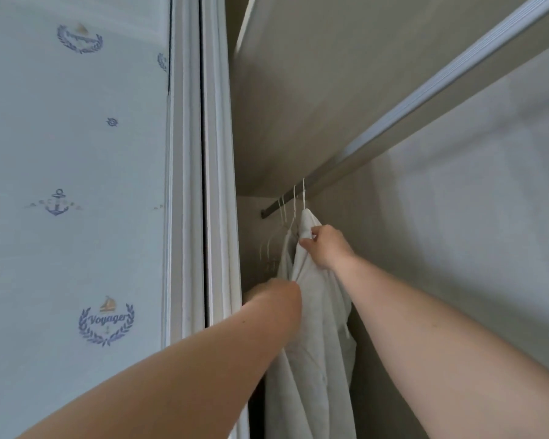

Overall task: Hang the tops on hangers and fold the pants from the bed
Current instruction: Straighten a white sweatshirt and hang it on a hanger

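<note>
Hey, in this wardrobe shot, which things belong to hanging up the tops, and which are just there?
Part of the job:
white top on its hanger, gripped by the right hand
left hand, behind the top, fingers hidden
spare white hangers
wardrobe rail

Just there:
nautical wallpaper
sliding door frame
shelf above the rail

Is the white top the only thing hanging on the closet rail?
No, a few more white hangers hang on the rail just left of the white top.
</note>
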Demonstrator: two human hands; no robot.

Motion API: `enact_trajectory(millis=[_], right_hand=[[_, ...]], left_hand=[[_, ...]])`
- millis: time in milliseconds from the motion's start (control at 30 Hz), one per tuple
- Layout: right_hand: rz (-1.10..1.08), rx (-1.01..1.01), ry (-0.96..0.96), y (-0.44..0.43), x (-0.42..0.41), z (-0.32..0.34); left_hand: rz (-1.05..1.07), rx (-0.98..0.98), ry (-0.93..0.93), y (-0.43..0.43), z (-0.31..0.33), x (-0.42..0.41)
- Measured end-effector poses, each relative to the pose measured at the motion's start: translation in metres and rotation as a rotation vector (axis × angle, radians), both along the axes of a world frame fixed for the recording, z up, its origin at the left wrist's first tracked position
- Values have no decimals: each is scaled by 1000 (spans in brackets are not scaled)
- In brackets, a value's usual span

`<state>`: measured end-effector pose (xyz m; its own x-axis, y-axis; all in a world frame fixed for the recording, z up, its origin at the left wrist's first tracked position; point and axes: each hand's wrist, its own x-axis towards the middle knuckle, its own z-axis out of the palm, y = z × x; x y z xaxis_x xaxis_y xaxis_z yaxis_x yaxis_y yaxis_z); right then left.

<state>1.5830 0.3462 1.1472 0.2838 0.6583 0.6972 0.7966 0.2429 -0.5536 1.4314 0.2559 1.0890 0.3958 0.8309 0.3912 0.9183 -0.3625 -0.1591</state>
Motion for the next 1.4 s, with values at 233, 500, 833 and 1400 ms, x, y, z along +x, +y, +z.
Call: enact_trajectory(millis=[233,500,833,1400], right_hand=[[76,73,57,-6,14,-29],[50,176,-79,-59,31,-83],[-92,87,-462,-180,-73,-150],[597,-72,-592,-343,-465,-322]], left_hand=[[-103,133,101,-9,-15,2],[-141,330,261,-43,-35,-16],[-353,564,162,-86,-95,-149],[292,132,-178,-334,-278,-553]])
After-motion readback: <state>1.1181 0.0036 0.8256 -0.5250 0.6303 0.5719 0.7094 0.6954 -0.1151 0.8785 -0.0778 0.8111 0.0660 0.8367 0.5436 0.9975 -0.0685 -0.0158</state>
